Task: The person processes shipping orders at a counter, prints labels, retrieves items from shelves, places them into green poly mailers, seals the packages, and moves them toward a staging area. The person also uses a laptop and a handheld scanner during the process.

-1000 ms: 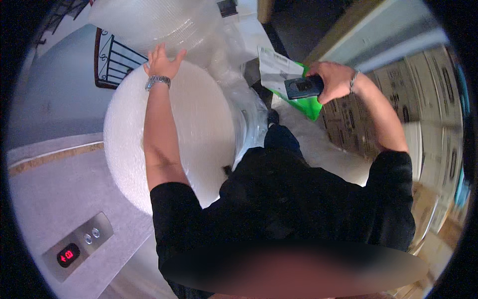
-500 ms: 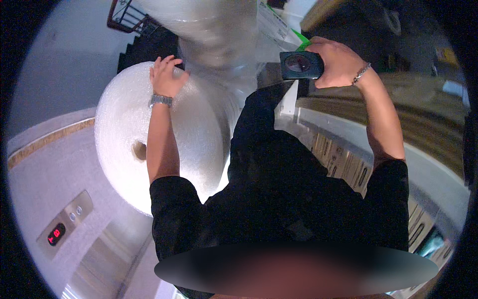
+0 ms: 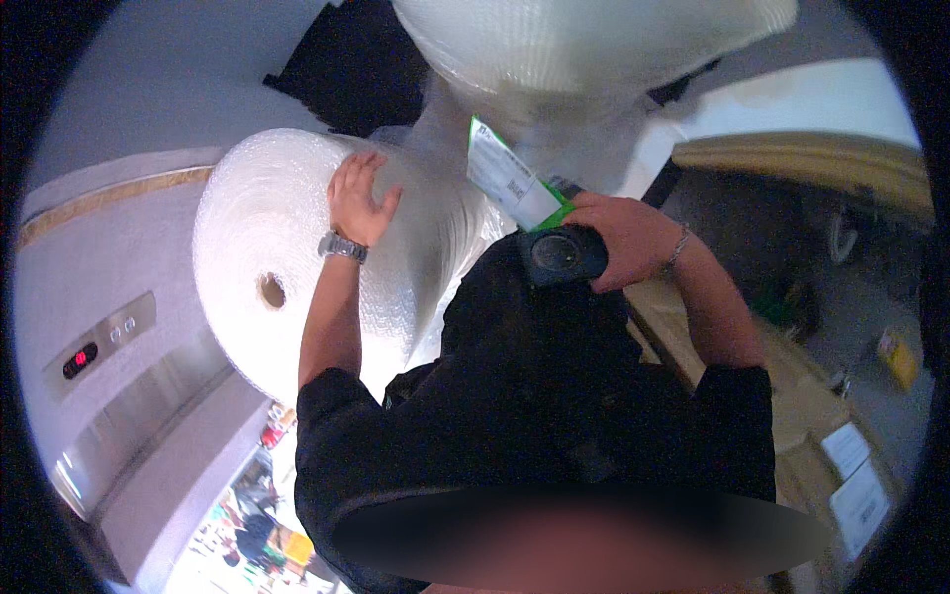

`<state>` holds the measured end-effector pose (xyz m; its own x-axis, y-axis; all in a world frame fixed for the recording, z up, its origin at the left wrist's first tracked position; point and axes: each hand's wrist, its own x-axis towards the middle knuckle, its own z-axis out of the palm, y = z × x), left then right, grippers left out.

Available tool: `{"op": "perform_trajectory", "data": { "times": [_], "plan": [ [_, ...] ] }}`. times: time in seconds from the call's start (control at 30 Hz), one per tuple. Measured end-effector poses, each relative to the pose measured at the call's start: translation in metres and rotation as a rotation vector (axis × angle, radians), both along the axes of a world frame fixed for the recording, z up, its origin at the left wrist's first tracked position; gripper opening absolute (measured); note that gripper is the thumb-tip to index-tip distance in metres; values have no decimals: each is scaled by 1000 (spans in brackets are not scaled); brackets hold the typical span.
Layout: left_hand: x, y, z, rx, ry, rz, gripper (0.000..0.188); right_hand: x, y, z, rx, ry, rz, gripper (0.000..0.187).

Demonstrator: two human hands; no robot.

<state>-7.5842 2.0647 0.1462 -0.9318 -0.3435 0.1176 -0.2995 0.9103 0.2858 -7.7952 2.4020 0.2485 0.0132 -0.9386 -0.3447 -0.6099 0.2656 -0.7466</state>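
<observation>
My left hand (image 3: 361,201), with a metal watch on its wrist, lies flat with fingers apart on a big roll of bubble wrap (image 3: 237,208). The open core of this roll faces left. My right hand (image 3: 633,238), wearing a bracelet, is wrapped round a small dark boxy device (image 3: 556,255) with a round, glassy face; its exact kind I cannot tell. A white printed packet with green edges (image 3: 515,183) sticks up from the same hand, partly hidden by the fingers. Beyond both hands stands another big roll of bubble wrap (image 3: 534,49).
A lift call panel (image 3: 104,337) with a red display is on the left wall. Brown cardboard boxes (image 3: 802,475) with white labels are at the lower right. Dark stairs (image 3: 346,69) lie behind the rolls. A bright area with people and goods shows at lower left.
My view has swung, bringing the cardboard boxes and bright area into sight. My right hand is nearer my body with the device and packet. My left hand stays on the roll.
</observation>
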Motion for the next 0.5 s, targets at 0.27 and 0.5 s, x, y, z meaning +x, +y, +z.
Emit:
{"op": "perform_trajectory", "data": {
  "times": [0.27,0.5],
  "plan": [
    [17,16,20,-102,-390,218,37,-86,-75,-9,-170,-37,265,65],
    [30,29,10,-107,-459,355,33,-118,-73,21,-117,2,335,60]
  ]
}}
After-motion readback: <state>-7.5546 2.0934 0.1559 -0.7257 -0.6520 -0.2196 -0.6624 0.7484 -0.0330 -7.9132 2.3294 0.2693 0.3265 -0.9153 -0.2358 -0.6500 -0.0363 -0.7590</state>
